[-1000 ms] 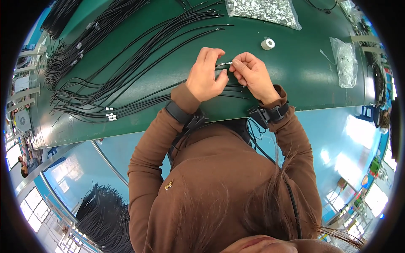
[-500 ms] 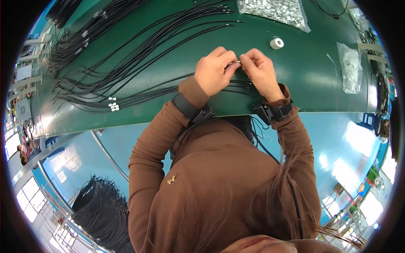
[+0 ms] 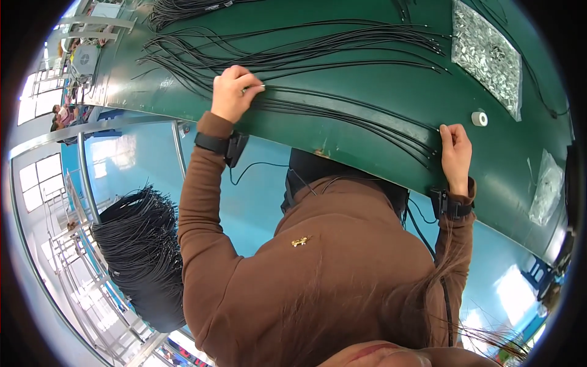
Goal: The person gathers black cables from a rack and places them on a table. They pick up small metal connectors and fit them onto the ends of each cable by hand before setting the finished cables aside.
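Note:
Near the table's front edge, my left hand (image 3: 232,96) is closed in a pinch around a black cable (image 3: 318,95), with a small white piece (image 3: 262,87) showing at the fingertips. The cable runs right across the green table towards my right hand (image 3: 457,154). That hand is closed too, thumb and forefinger together at the cable's far end; the tip is partly hidden. Just below it, several similar black cables (image 3: 367,122) lie side by side, their ends close to my right fingers. My left hand covers part of this group.
Behind lies a loose bundle of black cables (image 3: 306,46). A clear bag of small silvery parts (image 3: 486,58), a white roll (image 3: 479,118) and another clear bag (image 3: 547,189) lie to the right. A large black cable bundle (image 3: 137,257) hangs below left on a metal frame (image 3: 88,177).
My hands were together at a cable end and are now far apart, the left one moved left, the right one right. The view has shifted and tilted.

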Action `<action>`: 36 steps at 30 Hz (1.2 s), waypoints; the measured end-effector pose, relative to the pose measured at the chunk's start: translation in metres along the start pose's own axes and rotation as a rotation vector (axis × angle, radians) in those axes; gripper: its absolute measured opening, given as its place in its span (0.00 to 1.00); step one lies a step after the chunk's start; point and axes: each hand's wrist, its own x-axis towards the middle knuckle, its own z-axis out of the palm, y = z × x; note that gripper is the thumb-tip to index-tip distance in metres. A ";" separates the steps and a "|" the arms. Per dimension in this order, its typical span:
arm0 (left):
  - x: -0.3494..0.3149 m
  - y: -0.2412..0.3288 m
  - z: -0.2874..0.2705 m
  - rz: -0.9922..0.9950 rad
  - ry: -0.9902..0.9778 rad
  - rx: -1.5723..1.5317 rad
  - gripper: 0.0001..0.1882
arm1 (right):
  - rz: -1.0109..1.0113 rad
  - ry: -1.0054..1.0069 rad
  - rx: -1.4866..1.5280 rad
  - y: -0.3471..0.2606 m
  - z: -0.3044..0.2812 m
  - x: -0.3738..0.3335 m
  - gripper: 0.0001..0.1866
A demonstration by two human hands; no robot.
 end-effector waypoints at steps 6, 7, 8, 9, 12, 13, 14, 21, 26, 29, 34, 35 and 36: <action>-0.024 -0.028 -0.007 -0.077 -0.073 0.025 0.05 | 0.025 0.014 -0.163 -0.007 -0.004 -0.022 0.12; -0.026 -0.029 -0.005 -0.076 -0.075 -0.003 0.05 | 0.027 0.022 -0.200 -0.007 -0.005 -0.025 0.11; -0.027 -0.032 -0.003 -0.074 -0.078 -0.035 0.05 | 0.034 0.027 -0.208 -0.006 -0.003 -0.027 0.11; -0.026 -0.034 -0.003 -0.059 -0.083 -0.057 0.05 | -0.015 0.035 -0.238 -0.006 -0.001 -0.031 0.11; -0.029 -0.039 -0.012 -0.060 -0.097 -0.093 0.06 | -0.082 0.058 -0.342 -0.007 -0.006 -0.041 0.10; -0.031 -0.038 -0.017 -0.041 -0.121 -0.085 0.07 | -0.098 -0.007 -0.327 -0.012 -0.004 -0.040 0.09; -0.025 -0.028 -0.015 -0.022 -0.122 -0.110 0.07 | -0.114 -0.065 -0.311 -0.014 -0.006 -0.039 0.09; 0.068 0.091 0.026 0.072 -0.120 -0.009 0.09 | 0.358 -0.189 0.294 -0.009 -0.037 -0.014 0.06; 0.135 0.150 0.118 0.221 -0.076 -0.009 0.06 | 0.471 -0.191 0.698 -0.023 -0.022 0.006 0.08; 0.137 0.157 0.130 0.221 -0.082 0.068 0.05 | 0.500 -0.188 0.804 -0.026 -0.020 0.013 0.08; 0.116 0.167 0.128 0.286 -0.096 0.054 0.05 | 0.473 -0.284 1.030 -0.015 -0.020 0.017 0.08; 0.114 0.169 0.128 0.288 -0.096 0.053 0.05 | 0.474 -0.282 1.029 -0.015 -0.019 0.018 0.08; 0.113 0.171 0.129 0.254 -0.074 0.013 0.06 | 0.476 -0.271 1.024 -0.015 -0.017 0.018 0.07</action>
